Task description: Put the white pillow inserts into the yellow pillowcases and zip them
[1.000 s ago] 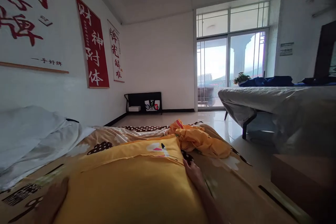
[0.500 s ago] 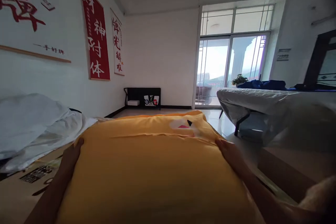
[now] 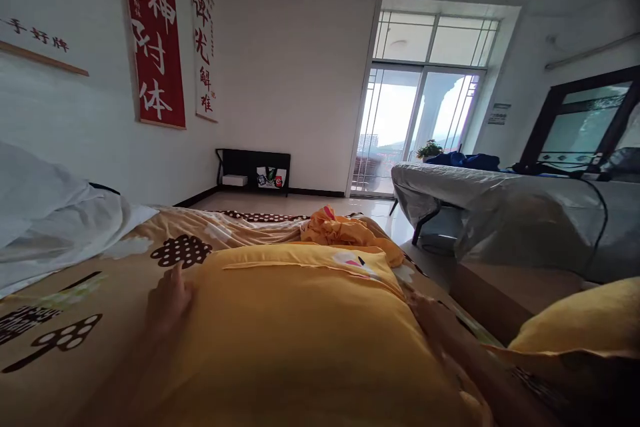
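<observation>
A plump yellow pillow (image 3: 300, 320) lies low in front of me on the patterned bed sheet (image 3: 125, 287). A folded seam runs across its far end, where a small white, pink and black print shows. My left hand (image 3: 169, 299) is closed at the pillow's left edge, its fingers curled and partly hidden. At the right edge my right hand (image 3: 424, 312) is closed on the fabric, dim and partly covered by the pillow's side. Just past the pillow's far end rests a crumpled orange cloth (image 3: 340, 227).
White bedding (image 3: 65, 213) is heaped at the left. Another yellow pillow (image 3: 585, 317) is at the right. Beyond the bed stand a plastic-covered table (image 3: 525, 207) with blue cloth, a low black shelf (image 3: 255, 163) and a sliding glass door (image 3: 390, 127).
The pillow has come down from a raised position with both hands at its sides. The sheet and orange cloth behind it now show. My view has tilted and turned right.
</observation>
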The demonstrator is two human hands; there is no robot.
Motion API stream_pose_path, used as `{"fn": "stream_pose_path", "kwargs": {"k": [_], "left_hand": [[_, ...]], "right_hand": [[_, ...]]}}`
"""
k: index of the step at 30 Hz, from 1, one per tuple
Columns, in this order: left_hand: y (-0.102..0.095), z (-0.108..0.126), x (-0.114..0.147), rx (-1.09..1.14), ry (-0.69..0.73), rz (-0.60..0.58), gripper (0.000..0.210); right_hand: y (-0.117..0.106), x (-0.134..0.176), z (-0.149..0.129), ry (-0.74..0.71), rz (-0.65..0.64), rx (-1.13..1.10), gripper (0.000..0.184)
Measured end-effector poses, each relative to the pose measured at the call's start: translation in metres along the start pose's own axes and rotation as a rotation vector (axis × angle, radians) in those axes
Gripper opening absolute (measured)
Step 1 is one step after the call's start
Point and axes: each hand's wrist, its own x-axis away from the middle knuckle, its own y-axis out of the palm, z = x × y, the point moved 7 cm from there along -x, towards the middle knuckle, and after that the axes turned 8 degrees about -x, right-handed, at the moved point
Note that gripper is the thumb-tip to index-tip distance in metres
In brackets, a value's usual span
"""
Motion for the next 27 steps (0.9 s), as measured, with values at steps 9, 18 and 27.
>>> {"fn": "stream_pose_path", "kwargs": {"k": [9,18,27], "left_hand": [[-0.145,0.183,-0.034,0.161,0.436,0.387,0.048],[0.069,0.219,-0.019,-0.061,0.423,-0.189,0.040],[0.090,0.145,-0.064,-0.107,0.347,-0.257,0.049]], "right_hand": [[-0.076,-0.107,-0.154,-0.476,0.131,0.042,0.047],[0.124,-0.052,-0.174,-0.346,-0.311,-0.097,0.051],[0.136,-0.081,-0.088,-0.287,-0.422,-0.064,0.060]]}}
